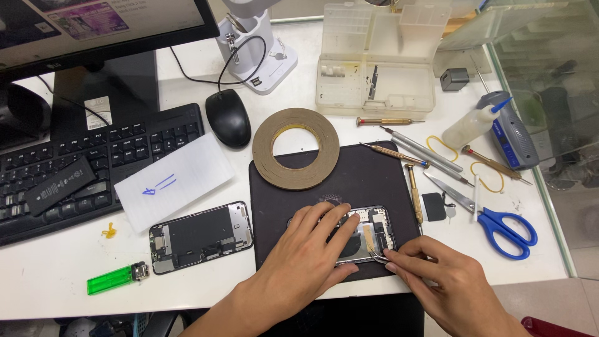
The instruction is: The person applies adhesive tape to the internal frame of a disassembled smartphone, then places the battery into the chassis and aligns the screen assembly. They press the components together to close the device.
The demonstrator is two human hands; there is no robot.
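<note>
Nearest the wearer, at six o'clock, the left hand lies flat over an opened smartphone chassis, fingers spread, pinning it to the dark work mat. Just at its four o'clock, the right hand pinches fine metal tweezers, its grip narrow around them, the tips touching the chassis at its lower right edge. The chassis looks light, stiff and fragile, with thin flex parts exposed; the safer hold is judged to be on its metal side rails, not on the inner boards. At nine o'clock from the mat lies a detached phone screen assembly, face down, and beyond it at eight o'clock a green lighter. At three o'clock sit blue-handled scissors. Farther off, at twelve o'clock, a roll of brown adhesive tape overlaps the mat's far edge, with screwdrivers at one o'clock and a clear parts box behind.
</note>
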